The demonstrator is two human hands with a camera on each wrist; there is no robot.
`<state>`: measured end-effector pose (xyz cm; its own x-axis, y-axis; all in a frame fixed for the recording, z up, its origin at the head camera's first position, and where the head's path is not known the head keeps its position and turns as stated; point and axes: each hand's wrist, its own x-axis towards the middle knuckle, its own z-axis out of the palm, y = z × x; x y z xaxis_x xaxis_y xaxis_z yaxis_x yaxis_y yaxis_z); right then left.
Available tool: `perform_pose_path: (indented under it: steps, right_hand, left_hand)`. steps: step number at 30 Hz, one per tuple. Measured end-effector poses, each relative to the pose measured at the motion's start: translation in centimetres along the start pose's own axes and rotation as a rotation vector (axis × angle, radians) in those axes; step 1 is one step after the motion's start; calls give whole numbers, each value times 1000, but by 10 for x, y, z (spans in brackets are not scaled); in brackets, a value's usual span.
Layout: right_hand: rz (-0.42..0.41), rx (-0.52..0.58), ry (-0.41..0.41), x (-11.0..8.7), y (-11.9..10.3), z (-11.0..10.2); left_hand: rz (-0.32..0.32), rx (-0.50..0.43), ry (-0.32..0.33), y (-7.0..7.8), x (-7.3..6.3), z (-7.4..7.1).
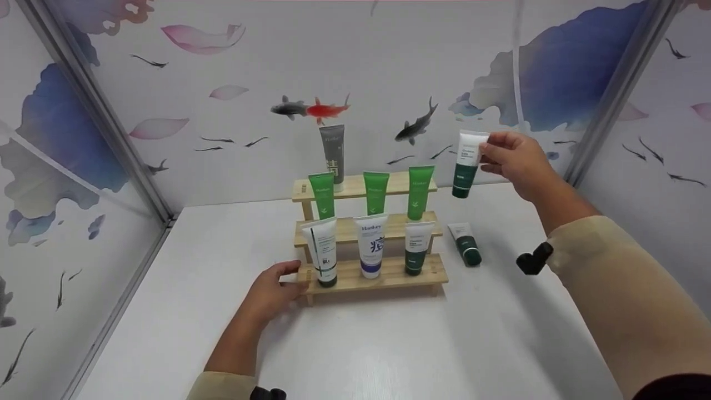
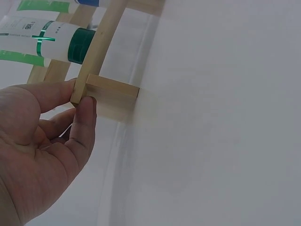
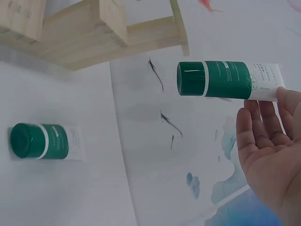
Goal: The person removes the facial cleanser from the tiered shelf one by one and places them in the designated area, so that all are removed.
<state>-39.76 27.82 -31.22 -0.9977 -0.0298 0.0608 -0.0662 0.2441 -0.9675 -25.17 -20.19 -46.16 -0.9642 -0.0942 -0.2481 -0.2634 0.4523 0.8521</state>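
Note:
My right hand (image 1: 516, 161) pinches a white-and-green squeeze tube (image 1: 466, 164) by its upper edge, cap down, in the air right of the top shelf. In the right wrist view that tube (image 3: 225, 80) lies sideways across the picture. My left hand (image 1: 275, 291) grips the left end of the lowest step of a three-tier wooden rack (image 1: 355, 283); the left wrist view has thumb and fingers (image 2: 84, 117) around the board's end. Three tubes stand on the lowest step, among them a white one with a blue band (image 1: 371, 244). Green tubes (image 1: 376, 191) fill the middle step.
A grey tube (image 1: 334, 155) stands at the left of the top shelf. Another white-and-green tube (image 1: 465, 244) lies on the white table (image 1: 366, 355) right of the rack. Printed panels (image 1: 355, 55) with fish and petals close off the back and sides.

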Motion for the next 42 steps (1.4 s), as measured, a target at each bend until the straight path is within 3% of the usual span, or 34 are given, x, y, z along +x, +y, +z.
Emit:
perform_pose_path:
  steps: [7, 16, 28, 42]
  right_hand:
    - [58, -25, 12, -5, 39, -20]
    - [157, -42, 6, -9, 78, -31]
    - [243, -107, -7, -11, 126, -36]
    - [336, -159, -11, -4, 159, -27]
  left_hand:
    - [10, 8, -3, -1, 0, 0]
    - [26, -2, -1, 0, 1, 0]
    - [19, -4, 4, -2, 2, -1]
    - [26, -9, -1, -3, 2, -2]
